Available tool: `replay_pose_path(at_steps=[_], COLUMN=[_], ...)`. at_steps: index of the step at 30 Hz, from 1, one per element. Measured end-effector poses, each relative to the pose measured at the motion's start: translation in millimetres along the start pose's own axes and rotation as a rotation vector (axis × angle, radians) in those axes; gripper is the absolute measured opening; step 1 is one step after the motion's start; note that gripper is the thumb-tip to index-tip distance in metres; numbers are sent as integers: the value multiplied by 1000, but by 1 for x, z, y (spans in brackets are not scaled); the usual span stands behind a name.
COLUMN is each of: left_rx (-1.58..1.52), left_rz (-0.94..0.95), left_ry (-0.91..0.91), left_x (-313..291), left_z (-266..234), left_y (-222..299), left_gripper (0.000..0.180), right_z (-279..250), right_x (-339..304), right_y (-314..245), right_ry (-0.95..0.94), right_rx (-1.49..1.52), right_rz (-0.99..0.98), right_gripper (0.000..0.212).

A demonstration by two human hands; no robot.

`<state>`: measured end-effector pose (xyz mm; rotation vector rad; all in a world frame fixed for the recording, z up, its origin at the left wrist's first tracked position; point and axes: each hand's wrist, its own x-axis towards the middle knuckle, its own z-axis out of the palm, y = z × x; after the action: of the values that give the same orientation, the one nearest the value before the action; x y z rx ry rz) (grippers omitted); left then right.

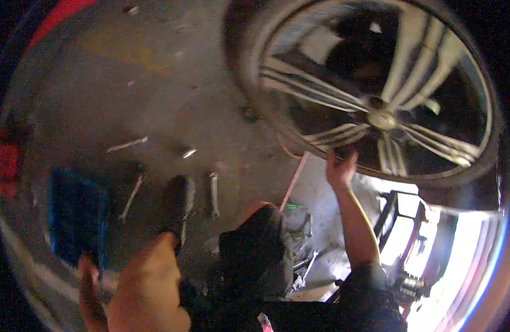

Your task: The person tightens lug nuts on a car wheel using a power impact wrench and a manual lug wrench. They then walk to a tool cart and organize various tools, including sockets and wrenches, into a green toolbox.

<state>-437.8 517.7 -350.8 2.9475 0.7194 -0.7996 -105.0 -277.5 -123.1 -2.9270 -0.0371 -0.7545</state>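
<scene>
My right hand [342,170] reaches up to the lower edge of a large car wheel [381,119] with pale multi-spoke arms and a dark tyre. Its fingers hook over the tyre onto the rim. Low at the left, my left hand [89,270] is at the near edge of a blue rectangular crate-like thing [78,213]. That hand is dim and smeared, so its grip on the blue edge is unclear. Between the two, my bent bare leg [147,285] ends in a dark shoe [179,202].
Several wrenches lie on the dark floor, among them one [214,195] beside my shoe, another [132,198] and a farther one [126,145]. A short shiny piece [188,152] lies near them. At the right are another wrench [310,264] and a black metal frame [389,214].
</scene>
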Motion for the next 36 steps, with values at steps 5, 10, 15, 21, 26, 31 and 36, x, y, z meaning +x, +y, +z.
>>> replay_pose_path(at_steps=[5,10,15,21,26,31,36], left_rx=[-409,-699,-988,-1391,-1657,-1792,-1851], left_rz=[80,83,11,-115,-188,-346,-666], left_ry=[-51,-255,-465,-696,-734,-469,218], left_x=[-18,-47,-63,-73,-82,-81,-77], left_z=[-23,-50,-74,-107,-147,-186,-254], left_y=[122,198,231,255,254,214,133], left_gripper=[47,42,37,31,27,24,23], right_z=[-71,-212,-294,-293,-273,-280,-265], right_x=[-16,22,101,109,113,104,93], right_y=[-1,30,35,102,74,116,102], right_ry=[-30,385,738,823,742,704,718], right_rx=[177,-198,-392,-244,68,-52,-140], right_rz=[-60,-270,98,102,138,93,121], right_gripper=[51,66,74,72,83,78,71])
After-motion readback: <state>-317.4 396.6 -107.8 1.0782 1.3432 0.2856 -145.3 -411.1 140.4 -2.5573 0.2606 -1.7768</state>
